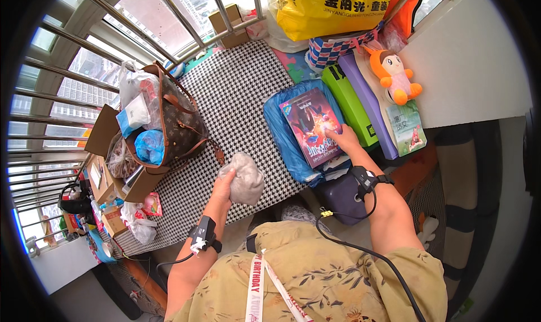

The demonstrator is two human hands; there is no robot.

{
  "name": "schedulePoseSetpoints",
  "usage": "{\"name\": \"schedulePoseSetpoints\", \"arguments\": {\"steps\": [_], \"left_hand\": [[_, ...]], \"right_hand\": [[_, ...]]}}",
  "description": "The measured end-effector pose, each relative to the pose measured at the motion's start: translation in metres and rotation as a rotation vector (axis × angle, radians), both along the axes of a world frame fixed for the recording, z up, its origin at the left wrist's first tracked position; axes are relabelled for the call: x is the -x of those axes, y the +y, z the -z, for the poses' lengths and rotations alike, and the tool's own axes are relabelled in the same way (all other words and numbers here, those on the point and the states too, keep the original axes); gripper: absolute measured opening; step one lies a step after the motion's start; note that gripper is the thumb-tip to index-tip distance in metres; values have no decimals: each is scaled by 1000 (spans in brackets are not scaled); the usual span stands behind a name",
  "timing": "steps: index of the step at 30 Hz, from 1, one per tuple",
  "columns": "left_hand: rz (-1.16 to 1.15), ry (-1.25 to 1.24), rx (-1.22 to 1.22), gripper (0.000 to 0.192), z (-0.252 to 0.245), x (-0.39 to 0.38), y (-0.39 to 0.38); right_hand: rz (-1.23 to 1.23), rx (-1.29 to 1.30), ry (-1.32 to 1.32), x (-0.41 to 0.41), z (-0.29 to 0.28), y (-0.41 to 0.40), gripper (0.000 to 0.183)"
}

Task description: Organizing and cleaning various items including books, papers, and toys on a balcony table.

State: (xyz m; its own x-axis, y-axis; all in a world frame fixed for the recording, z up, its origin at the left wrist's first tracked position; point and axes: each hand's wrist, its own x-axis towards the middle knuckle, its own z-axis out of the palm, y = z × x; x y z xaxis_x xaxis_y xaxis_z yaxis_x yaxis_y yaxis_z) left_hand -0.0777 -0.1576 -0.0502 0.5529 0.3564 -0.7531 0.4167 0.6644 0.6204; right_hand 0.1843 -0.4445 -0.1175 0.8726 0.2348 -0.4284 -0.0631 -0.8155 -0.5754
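My left hand (224,188) grips a bunched light grey cloth (244,180) just above the front part of the table, with the thumb on top. My right hand (347,139) is at the right edge of a book (310,125) with a colourful pink and purple cover. A digit presses on the cover, while the other fingers are partly hidden at the edge. Beneath the book lies a blue plastic bag (277,131), partly covered by it. To the right of the bag stand a green box (348,106) and a purple folder or box (367,106).
A brown monogram tote bag (181,127) stands left on the houndstooth tablecloth (236,89), beside an open cardboard box (146,184). Metal window bars (127,28) border the far side. An orange plush doll (395,74) and a green book (408,129) sit right. Cables trail from both wrists.
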Motion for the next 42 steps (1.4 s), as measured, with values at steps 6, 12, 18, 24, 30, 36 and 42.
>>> {"name": "schedulePoseSetpoints", "arguments": {"steps": [6,12,18,24,30,36,42], "left_hand": [[73,25,-6,39,1,-5,-13],[83,-5,0,39,7,3,-20],[49,-29,-15,40,2,9,-13],[-4,-37,-9,39,6,24,-5],[-57,-14,-39,42,2,32,-2],[-133,-22,2,41,-3,50,16],[-195,-81,-10,38,2,88,39]], "right_hand": [[-43,-6,163,-22,-1,10,73],[80,-247,455,-16,-29,21,77],[46,-166,258,-17,1,11,76],[129,-263,272,2,-32,23,69],[208,-510,498,4,-50,25,69],[186,-514,471,14,-61,34,57],[10,-286,-108,46,-70,52,52]]}}
